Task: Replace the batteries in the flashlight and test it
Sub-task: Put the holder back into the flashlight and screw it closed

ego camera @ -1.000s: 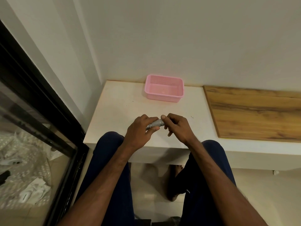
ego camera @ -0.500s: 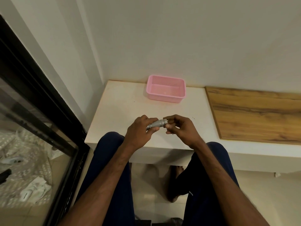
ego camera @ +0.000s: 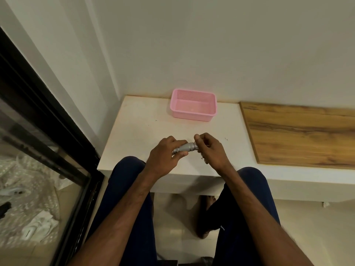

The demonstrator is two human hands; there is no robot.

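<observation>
A small silver flashlight (ego camera: 185, 147) is held level above the front part of the white table (ego camera: 138, 127). My left hand (ego camera: 165, 156) wraps its left end, thumb and fingers closed on the body. My right hand (ego camera: 210, 150) pinches the flashlight's right end with thumb and fingertips; that end is mostly hidden by the fingers. No loose batteries show on the table.
A pink perforated basket (ego camera: 193, 107) stands at the back of the table against the wall. A wooden board (ego camera: 299, 135) lies on the right. A black-framed glass door (ego camera: 38, 131) runs along the left. My legs sit under the table's front edge.
My right hand's fingers have shifted on the flashlight's right end, baring more of the silver body between the two hands. The left hand has kept its grip.
</observation>
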